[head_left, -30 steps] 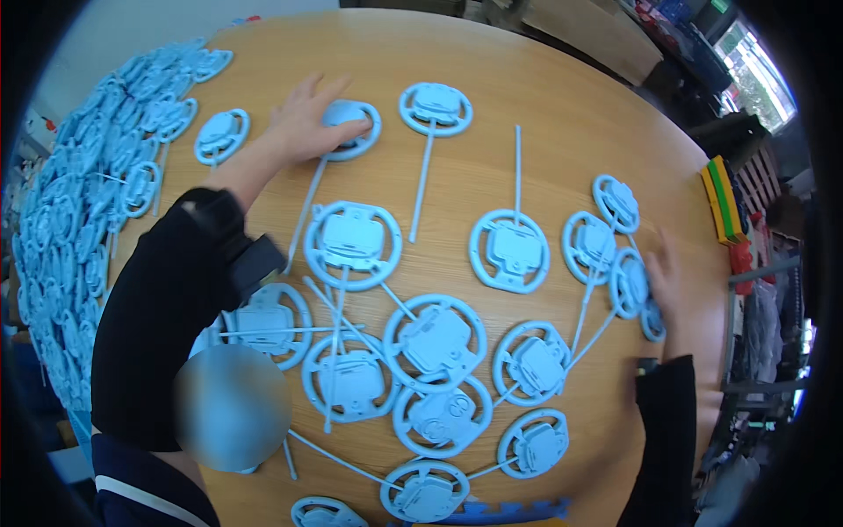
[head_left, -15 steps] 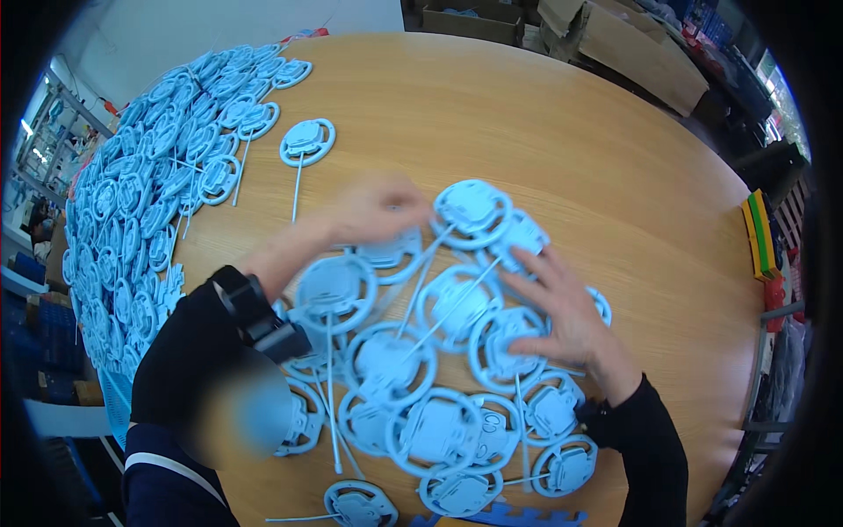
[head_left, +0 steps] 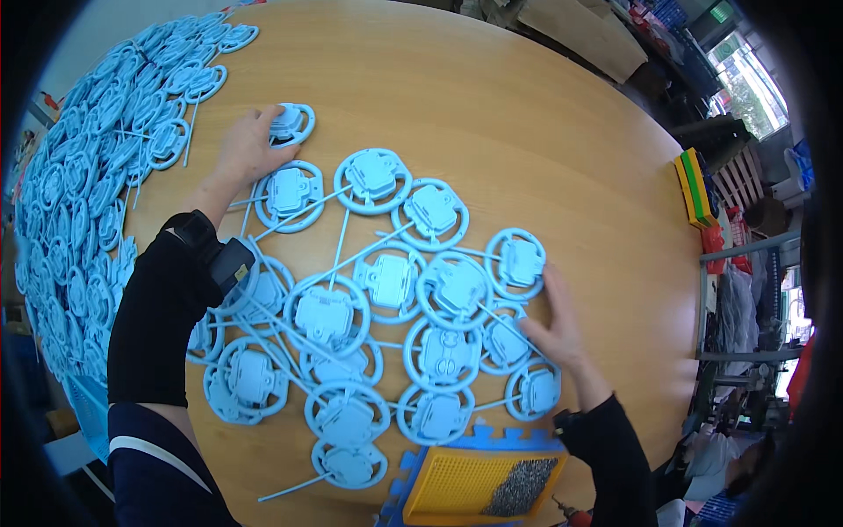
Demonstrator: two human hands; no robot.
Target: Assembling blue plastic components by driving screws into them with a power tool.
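Light blue plastic toy steering wheels, several with long thin rods, lie in a loose cluster before me. At its far left, my left hand (head_left: 248,156) has its fingers and thumb closed at the rim of a single steering wheel (head_left: 299,132). My right hand (head_left: 562,323) lies at the cluster's right side, thumb and fingers apart. Its fingertips are by the edge of one steering wheel (head_left: 520,263), and its thumb is close to a lower steering wheel (head_left: 507,341). Other wheels overlap in the middle, such as a steering wheel (head_left: 325,314) with its rod slanting across.
A large heap of the same blue wheels (head_left: 79,193) covers the table's left side. At the near edge, a yellow tray (head_left: 448,479) holds small metal pieces on a blue interlocking mat (head_left: 406,483). A red-handled tool (head_left: 575,516) lies beside it. Cardboard (head_left: 584,35) stands beyond the wooden table (head_left: 562,167).
My left hand has moved far and left, onto the lone wheel. Wheels in the cluster are spread out more. The view has shifted, bringing the yellow tray into sight.
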